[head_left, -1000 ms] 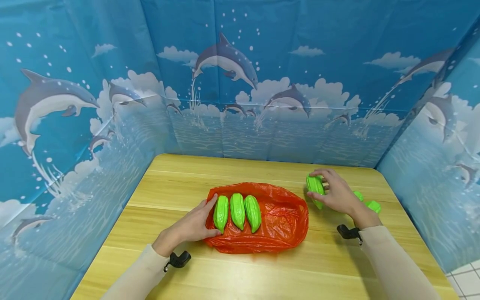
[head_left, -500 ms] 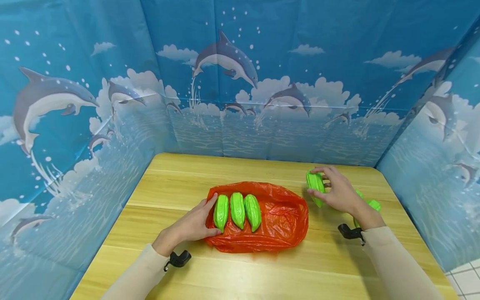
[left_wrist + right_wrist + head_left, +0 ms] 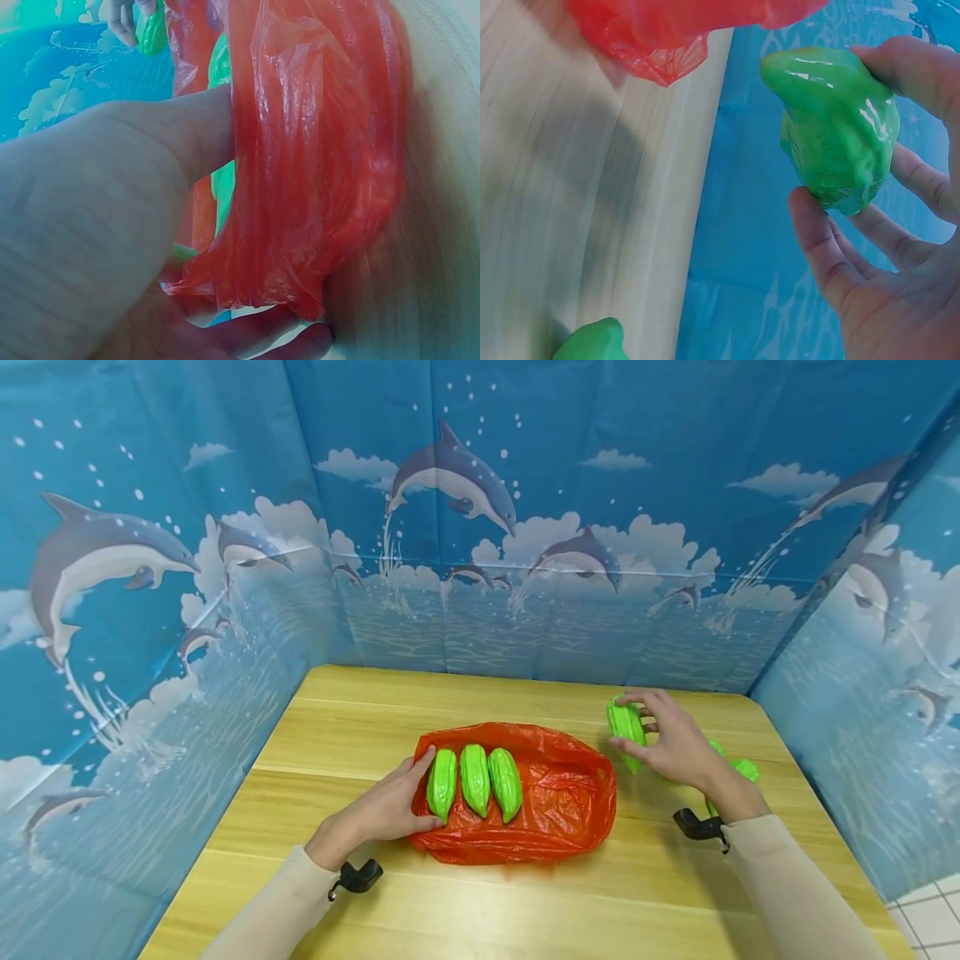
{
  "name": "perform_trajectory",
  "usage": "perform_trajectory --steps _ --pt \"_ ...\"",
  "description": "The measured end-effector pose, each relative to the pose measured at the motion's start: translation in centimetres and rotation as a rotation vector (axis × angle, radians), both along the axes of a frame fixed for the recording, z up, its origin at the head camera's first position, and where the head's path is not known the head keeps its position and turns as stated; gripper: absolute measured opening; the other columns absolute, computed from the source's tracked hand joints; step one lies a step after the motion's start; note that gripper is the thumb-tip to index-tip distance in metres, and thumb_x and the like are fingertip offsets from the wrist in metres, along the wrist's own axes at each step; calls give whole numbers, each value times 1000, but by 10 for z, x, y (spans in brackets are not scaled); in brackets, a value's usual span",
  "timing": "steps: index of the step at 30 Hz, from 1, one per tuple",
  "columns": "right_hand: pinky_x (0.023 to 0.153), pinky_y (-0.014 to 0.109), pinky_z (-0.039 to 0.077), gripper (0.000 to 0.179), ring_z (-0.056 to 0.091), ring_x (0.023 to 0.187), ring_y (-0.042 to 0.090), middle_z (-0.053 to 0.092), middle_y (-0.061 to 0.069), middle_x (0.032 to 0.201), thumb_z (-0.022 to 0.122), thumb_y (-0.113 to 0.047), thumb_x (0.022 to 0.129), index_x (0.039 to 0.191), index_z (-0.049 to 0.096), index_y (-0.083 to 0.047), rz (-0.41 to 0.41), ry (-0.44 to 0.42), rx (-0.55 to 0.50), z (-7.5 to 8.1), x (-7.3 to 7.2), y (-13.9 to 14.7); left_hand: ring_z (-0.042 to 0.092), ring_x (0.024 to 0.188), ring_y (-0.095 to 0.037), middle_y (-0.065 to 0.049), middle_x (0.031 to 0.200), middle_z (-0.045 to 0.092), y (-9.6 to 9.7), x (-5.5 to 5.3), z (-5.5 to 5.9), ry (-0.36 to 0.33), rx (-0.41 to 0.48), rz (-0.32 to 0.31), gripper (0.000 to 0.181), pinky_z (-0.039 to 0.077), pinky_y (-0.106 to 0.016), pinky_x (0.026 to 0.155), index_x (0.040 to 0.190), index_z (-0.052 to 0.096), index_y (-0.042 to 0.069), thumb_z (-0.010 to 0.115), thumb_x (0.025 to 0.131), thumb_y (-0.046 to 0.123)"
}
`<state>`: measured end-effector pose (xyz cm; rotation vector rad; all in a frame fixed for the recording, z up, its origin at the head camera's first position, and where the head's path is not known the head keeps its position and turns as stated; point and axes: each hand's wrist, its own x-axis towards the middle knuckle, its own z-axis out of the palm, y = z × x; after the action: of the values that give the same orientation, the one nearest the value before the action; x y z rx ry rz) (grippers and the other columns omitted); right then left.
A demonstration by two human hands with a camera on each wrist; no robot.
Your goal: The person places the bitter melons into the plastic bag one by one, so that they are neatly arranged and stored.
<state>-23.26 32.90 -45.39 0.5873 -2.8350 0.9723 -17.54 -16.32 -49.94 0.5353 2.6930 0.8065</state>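
A red plastic bag (image 3: pixel 566 793) lies spread with its mouth up on the table. Three bright green ridged fruits (image 3: pixel 474 781) lie side by side in its left half. My left hand (image 3: pixel 382 806) holds the bag's left edge; in the left wrist view the thumb goes in behind the red film (image 3: pixel 300 150) and other fingers show below it. Back right of the bag, my right hand (image 3: pixel 671 743) grips another green ridged fruit (image 3: pixel 625 727) between thumb and fingertips. The right wrist view shows this fruit (image 3: pixel 840 127) end-on, glossy and lobed.
More green ridged fruits (image 3: pixel 746 768) lie on the wooden table (image 3: pixel 555 910) beyond my right wrist, partly hidden by it. A blue dolphin-print sheet (image 3: pixel 480 627) walls the back and both sides. Each wrist wears a black camera (image 3: pixel 697 824).
My right hand has shifted slightly left and up with the green fruit in its grip. The left hand and the bag have stayed in place.
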Motion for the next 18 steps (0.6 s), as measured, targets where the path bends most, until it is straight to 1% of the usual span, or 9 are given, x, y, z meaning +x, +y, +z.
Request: perform_trajectory --steps 5,14,18 --pt "111 63 65 64 66 138 50 49 28 171 89 -25 107 161 60 -9 4 16 0 4 4 -5 40 174 -52 -32 189 29 0 0 -1 -2 1 -1 120 42 -64 139 187 20 7 96 99 37" --pt "110 61 66 63 67 135 46 50 26 170 90 -25 106 160 61 -11 14 47 -1 12 9 -13 39 174 -52 -32 189 29 0 0 -1 -6 6 0 120 42 -64 139 188 19 8 95 100 38" --pt "108 59 67 62 67 137 46 49 26 171 91 -23 105 159 62 -11 17 62 -1 16 13 -17 40 174 -52 -33 189 29 0 0 0 -6 5 0 120 42 -64 139 188 20 8 95 99 38"
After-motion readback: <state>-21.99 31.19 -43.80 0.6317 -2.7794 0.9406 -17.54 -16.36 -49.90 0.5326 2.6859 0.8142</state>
